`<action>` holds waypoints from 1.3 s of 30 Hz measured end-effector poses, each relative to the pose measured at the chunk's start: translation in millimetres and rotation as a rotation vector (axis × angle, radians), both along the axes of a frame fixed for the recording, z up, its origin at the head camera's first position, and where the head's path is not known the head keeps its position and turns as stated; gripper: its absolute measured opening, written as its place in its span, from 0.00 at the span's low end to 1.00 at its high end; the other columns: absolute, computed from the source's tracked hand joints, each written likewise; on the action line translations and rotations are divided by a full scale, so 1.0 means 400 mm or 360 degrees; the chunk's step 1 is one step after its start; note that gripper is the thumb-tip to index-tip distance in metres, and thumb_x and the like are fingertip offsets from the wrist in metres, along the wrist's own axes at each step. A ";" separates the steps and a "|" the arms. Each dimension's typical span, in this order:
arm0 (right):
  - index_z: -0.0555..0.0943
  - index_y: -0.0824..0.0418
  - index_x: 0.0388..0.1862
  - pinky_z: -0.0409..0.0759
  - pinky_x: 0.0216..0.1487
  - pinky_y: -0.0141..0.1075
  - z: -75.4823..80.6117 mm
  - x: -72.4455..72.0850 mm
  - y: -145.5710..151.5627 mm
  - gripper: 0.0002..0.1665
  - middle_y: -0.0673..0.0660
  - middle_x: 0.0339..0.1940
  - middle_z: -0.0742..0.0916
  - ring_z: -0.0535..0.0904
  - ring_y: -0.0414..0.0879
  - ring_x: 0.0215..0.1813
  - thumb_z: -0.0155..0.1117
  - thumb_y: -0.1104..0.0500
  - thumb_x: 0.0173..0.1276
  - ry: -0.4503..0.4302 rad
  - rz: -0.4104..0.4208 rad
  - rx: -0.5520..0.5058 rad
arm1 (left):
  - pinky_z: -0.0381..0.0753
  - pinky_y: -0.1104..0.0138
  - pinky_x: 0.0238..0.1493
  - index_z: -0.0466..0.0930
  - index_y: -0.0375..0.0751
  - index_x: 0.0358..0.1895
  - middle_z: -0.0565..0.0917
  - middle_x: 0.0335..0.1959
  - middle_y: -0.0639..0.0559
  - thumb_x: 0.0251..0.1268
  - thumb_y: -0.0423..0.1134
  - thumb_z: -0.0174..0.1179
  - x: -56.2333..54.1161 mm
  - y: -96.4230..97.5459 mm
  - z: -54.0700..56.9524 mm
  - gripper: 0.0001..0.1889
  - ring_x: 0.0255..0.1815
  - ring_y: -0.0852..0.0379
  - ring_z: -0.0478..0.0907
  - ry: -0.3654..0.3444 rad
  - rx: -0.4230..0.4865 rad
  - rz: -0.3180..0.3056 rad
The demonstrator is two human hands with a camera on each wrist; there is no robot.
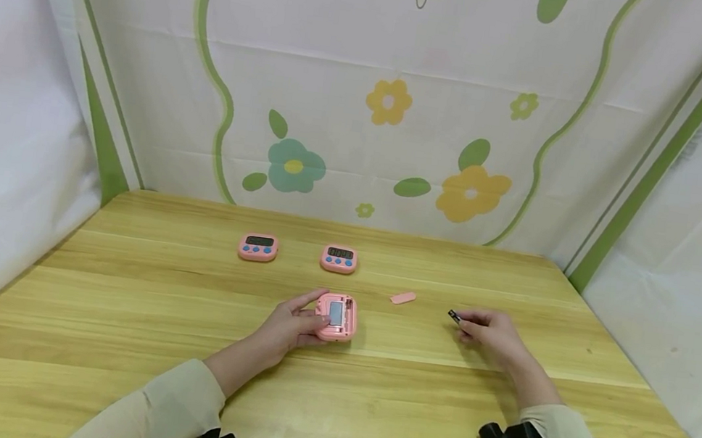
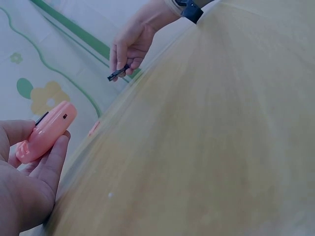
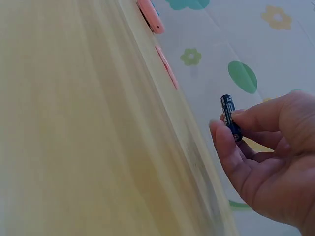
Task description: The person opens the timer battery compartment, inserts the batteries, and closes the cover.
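Note:
My left hand (image 1: 289,325) grips a pink digital timer (image 1: 347,328) by its left side, its back facing up with the battery slot uncovered. In the left wrist view the timer (image 2: 48,135) shows edge-on between thumb and fingers. To the right, my right hand (image 1: 494,335) pinches a small dark battery (image 1: 454,316) above the table. The battery (image 3: 229,115) stands nearly upright between thumb and fingertips in the right wrist view. A small pink battery cover (image 1: 403,298) lies on the table between the two hands, touched by neither.
Two more pink timers with blue buttons, one at the left (image 1: 258,247) and one nearer the middle (image 1: 339,258), lie face up behind my left hand. The wooden table (image 1: 367,411) ends at a flower-printed cloth wall (image 1: 339,101), with white cloth on both sides.

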State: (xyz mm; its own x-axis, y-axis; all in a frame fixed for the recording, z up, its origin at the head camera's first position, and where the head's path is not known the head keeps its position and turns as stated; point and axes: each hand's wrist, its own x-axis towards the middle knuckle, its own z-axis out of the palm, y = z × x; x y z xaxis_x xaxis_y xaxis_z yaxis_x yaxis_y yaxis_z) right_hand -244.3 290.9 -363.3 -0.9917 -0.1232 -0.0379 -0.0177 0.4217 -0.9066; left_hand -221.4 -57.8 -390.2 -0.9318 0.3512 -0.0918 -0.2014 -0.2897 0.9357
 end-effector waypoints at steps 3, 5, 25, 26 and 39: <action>0.70 0.81 0.48 0.78 0.35 0.35 0.000 -0.006 -0.022 0.18 0.70 0.39 0.77 0.78 0.48 0.34 0.52 0.69 0.61 -0.0004 0.0036 -0.0062 | 0.77 0.60 0.38 0.55 0.39 0.64 0.77 0.39 0.38 0.54 0.28 0.56 0.000 0.002 0.001 0.33 0.31 0.53 0.77 0.0002 0.0001 -0.0001; 0.71 0.79 0.47 0.78 0.35 0.35 0.000 -0.010 -0.035 0.17 0.69 0.37 0.78 0.78 0.48 0.34 0.53 0.69 0.61 -0.0020 0.0096 -0.0142 | 0.77 0.60 0.38 0.55 0.39 0.64 0.77 0.39 0.38 0.54 0.28 0.56 0.000 0.002 0.001 0.33 0.30 0.53 0.77 -0.0001 -0.0001 0.0001; 0.70 0.80 0.47 0.73 0.47 0.38 0.015 -0.039 -0.240 0.16 0.71 0.45 0.76 0.77 0.51 0.41 0.49 0.75 0.60 -0.0291 0.0201 -0.0543 | 0.77 0.60 0.38 0.56 0.41 0.64 0.77 0.39 0.38 0.54 0.28 0.56 0.000 0.001 -0.001 0.32 0.32 0.51 0.77 -0.0016 -0.0023 0.0014; 0.70 0.80 0.47 0.73 0.47 0.39 0.016 -0.038 -0.251 0.15 0.72 0.44 0.76 0.78 0.50 0.40 0.49 0.75 0.60 -0.0299 0.0202 -0.0552 | 0.77 0.59 0.38 0.56 0.41 0.64 0.77 0.40 0.38 0.54 0.28 0.56 0.000 0.001 -0.002 0.32 0.32 0.51 0.77 -0.0017 -0.0020 0.0015; 0.69 0.81 0.45 0.75 0.44 0.36 0.025 -0.024 -0.329 0.14 0.71 0.39 0.78 0.78 0.51 0.38 0.48 0.76 0.59 -0.0303 0.0286 -0.0656 | 0.76 0.58 0.39 0.56 0.40 0.63 0.76 0.41 0.37 0.54 0.27 0.55 0.002 0.002 0.001 0.32 0.35 0.50 0.77 -0.0031 0.0008 0.0047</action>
